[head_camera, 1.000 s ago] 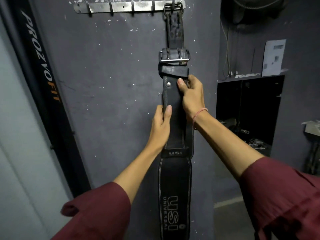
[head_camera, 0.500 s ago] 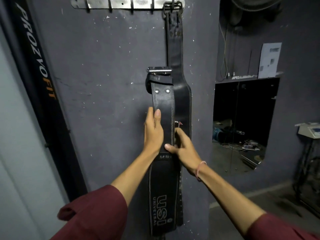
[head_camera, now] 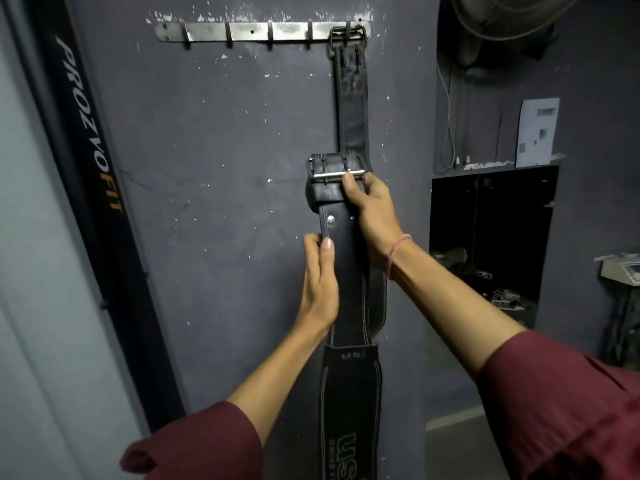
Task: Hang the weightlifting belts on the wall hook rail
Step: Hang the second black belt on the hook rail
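Note:
A metal hook rail (head_camera: 242, 31) is screwed high on the dark wall. One worn black belt (head_camera: 353, 109) hangs by its buckle from the rail's rightmost hook. In front of it I hold a second black USI belt (head_camera: 349, 393) upright, its steel buckle (head_camera: 337, 168) well below the rail. My right hand (head_camera: 372, 213) grips this belt just under the buckle. My left hand (head_camera: 320, 282) pinches its left edge lower down. The belt's lower end runs out of the frame's bottom.
Several hooks on the rail's left part (head_camera: 228, 41) carry nothing. A black banner with lettering (head_camera: 90, 133) leans along the wall's left edge. To the right are a dark recess (head_camera: 491, 244), a fan (head_camera: 512, 19) above, and a small stand (head_camera: 620, 271).
My right hand has gone from the belt's lower middle up to just under the buckle. The buckle end has turned to face me. My left hand stays on the belt's left edge.

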Available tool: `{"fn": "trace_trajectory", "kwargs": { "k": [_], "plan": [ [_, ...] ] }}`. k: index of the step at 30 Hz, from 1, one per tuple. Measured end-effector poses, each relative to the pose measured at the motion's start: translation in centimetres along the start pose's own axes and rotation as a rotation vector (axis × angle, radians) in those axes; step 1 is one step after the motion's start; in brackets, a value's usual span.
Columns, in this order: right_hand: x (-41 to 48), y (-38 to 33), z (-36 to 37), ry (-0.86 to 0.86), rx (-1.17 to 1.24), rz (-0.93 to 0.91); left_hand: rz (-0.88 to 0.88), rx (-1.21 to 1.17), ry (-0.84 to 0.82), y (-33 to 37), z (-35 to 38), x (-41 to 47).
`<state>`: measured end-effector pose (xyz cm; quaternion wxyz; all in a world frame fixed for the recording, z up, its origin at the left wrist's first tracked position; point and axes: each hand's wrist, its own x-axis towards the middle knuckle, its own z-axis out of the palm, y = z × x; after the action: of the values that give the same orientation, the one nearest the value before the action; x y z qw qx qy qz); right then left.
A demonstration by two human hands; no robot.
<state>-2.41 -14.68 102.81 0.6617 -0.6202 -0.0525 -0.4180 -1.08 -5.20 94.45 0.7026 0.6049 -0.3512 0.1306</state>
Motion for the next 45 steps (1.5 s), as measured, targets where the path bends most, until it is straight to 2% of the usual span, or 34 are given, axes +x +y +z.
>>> {"fn": "trace_trajectory", "kwargs": {
  "k": [4, 9, 13, 18, 22, 25, 29, 32, 34, 37, 39, 41, 45],
  "plan": [
    [-1.3, 0.9, -0.2, 0.013, -0.047, -0.083, -0.022, -0.124, 0.139, 2.6, -0.1, 4.4],
    [-1.7, 1.1, -0.9, 0.066, -0.161, -0.132, -0.005, -0.186, 0.1, 4.0, 0.5, 6.3],
    [-1.9, 0.8, -1.3, 0.099, -0.247, -0.128, 0.01, -0.129, 0.147, 4.2, 1.1, 6.2],
    [-2.6, -0.1, -2.6, -0.066, -0.336, -0.304, 0.067, -0.081, 0.174, 5.1, 1.7, 6.0],
    [-1.9, -1.4, -3.0, -0.002, -0.467, -0.366, 0.066, -0.017, 0.276, 5.0, 2.0, 5.5],
    [-1.5, -2.1, -2.9, 0.044, -0.53, -0.378, 0.077, -0.002, 0.262, 4.6, 2.0, 5.4],
    [-1.2, -1.8, -2.3, 0.23, -0.516, -0.37, 0.104, -0.024, 0.173, 4.4, 2.6, 4.1],
    [-1.0, -1.5, -1.8, 0.318, -0.513, -0.333, 0.084, -0.111, 0.226, 4.0, 2.6, 3.6],
    [-1.3, -1.1, -1.3, 0.32, -0.526, -0.328, 0.07, -0.097, 0.279, 4.0, 2.3, 3.9],
    [-1.7, -0.5, -0.6, 0.293, -0.579, -0.327, 0.089, 0.075, 0.374, 4.3, 1.8, 4.4],
    [-2.2, -0.3, 0.1, 0.255, -0.563, -0.315, 0.152, 0.116, 0.421, 4.2, 0.9, 4.8],
    [-2.9, 0.2, 0.7, 0.21, -0.552, -0.335, 0.206, 0.064, 0.4, 4.2, -0.3, 5.4],
    [-4.4, 1.8, 2.5, 0.135, -0.563, -0.255, 0.173, 0.025, 0.375, 4.5, -1.9, 6.4]
  ]
}}
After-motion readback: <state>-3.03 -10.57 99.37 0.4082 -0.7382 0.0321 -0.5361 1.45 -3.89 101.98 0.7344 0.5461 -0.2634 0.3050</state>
